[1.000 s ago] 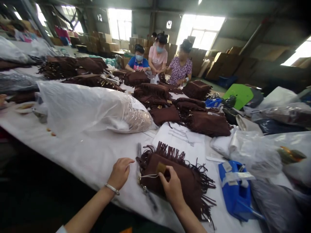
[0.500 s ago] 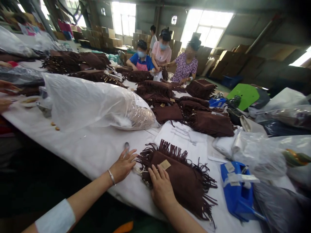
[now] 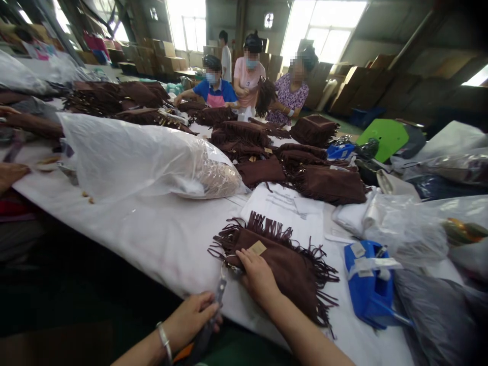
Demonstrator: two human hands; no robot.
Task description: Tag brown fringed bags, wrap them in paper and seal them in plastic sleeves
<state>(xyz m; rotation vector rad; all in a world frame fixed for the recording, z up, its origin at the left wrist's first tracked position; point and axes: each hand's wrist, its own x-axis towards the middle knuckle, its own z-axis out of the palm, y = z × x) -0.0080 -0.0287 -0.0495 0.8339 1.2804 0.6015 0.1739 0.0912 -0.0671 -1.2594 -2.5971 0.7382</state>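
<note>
At the near edge of the table (image 3: 152, 223): left hand (image 3: 190, 316), clenched around a dark strap (image 3: 209, 330) with a metal clasp (image 3: 220, 290); bracelet (image 3: 163, 341) on the wrist. Right hand (image 3: 258, 274), open, lying flat on a brown fringed suede bag (image 3: 290, 277); the bag lies on the table, just beside the clasp. Tan tag (image 3: 257, 248) on the bag, just past the fingertips; its print, if any, is too small to read. Beyond: white printed sheet (image 3: 282, 216), apparently a blue tape dispenser (image 3: 368, 279) with unreadable white labels, plastic sack (image 3: 141, 162), more fringed bags (image 3: 328, 185), 4 co-workers (image 3: 247, 68). No brand legible. Risk: a tugged strap could catch the fringe in the clasp, or drag the bag askew.
</note>
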